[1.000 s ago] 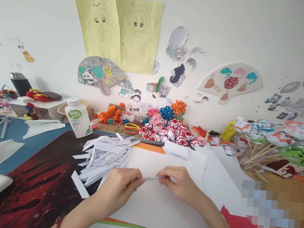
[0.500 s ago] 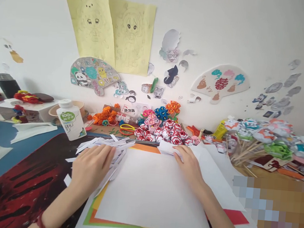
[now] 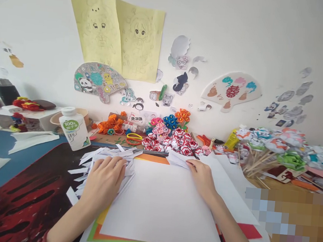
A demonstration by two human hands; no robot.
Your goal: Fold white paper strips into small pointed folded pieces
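Note:
A large white sheet (image 3: 162, 207) lies on a stack of coloured paper in front of me. My left hand (image 3: 105, 180) rests over a pile of white paper strips (image 3: 99, 153) at the sheet's left edge, fingers bent and close together; what lies under its fingertips is hidden. At the sheet's upper right, my right hand (image 3: 201, 177) pinches the edge of a folded white paper (image 3: 177, 159) between thumb and fingers. More white sheets (image 3: 224, 183) spread out to the right, partly behind my right forearm.
A white bottle (image 3: 74, 129) stands behind the strips. Red and white paper flowers (image 3: 186, 142) line the wall side. Wooden sticks (image 3: 257, 159) bear paper flowers at the right. A black flask (image 3: 5, 91) stands at the far left.
My left hand has moved slightly right, uncovering more strips on its left side. My right hand has shifted a little right and down, still at the folded paper. The view has shifted slightly.

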